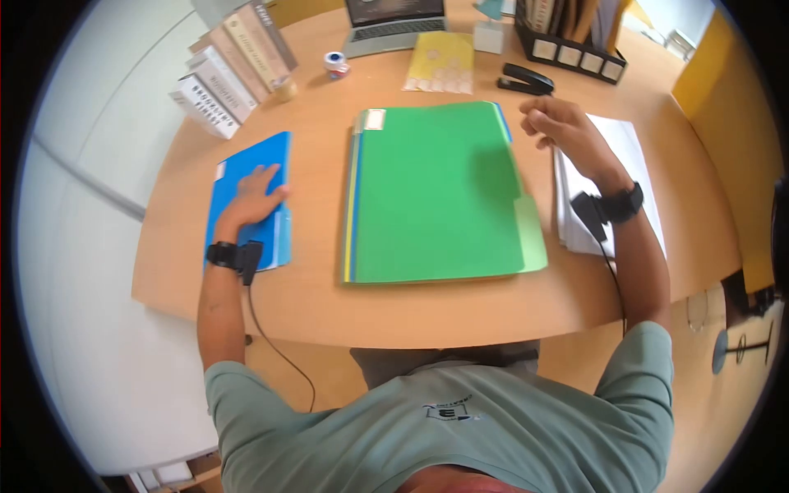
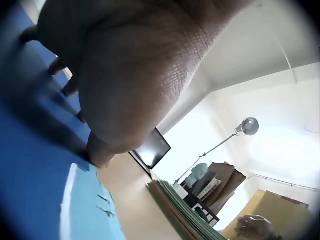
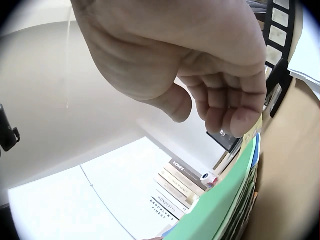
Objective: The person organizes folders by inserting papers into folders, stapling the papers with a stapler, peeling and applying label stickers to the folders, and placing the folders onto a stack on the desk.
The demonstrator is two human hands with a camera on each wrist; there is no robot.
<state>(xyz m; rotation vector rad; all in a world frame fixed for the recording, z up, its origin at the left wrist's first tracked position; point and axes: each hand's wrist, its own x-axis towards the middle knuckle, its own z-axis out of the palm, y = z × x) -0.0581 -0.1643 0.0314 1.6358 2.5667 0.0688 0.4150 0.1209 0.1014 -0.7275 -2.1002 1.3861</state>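
Note:
My left hand point(image 1: 256, 200) rests with its fingers spread on a blue folder point(image 1: 275, 152) at the left of the desk. In the left wrist view its fingertips touch the blue cover, and a light blue sheet point(image 2: 92, 210) sticks out beside the thumb. A thick stack of folders with a green folder point(image 1: 436, 197) on top lies in the middle. My right hand point(image 1: 567, 135) is raised past the stack's upper right corner, over the edge of a pile of white paper point(image 1: 625, 148). Its fingers are loosely curled with nothing between them, as the right wrist view shows.
A black stapler point(image 1: 526, 80) lies beyond my right hand, before a black file holder point(image 1: 575, 57). At the back are a laptop point(image 1: 394, 29) and a yellow patterned envelope point(image 1: 441, 62). Upright books point(image 1: 238, 70) stand at the far left, near a small white-and-blue container point(image 1: 336, 65).

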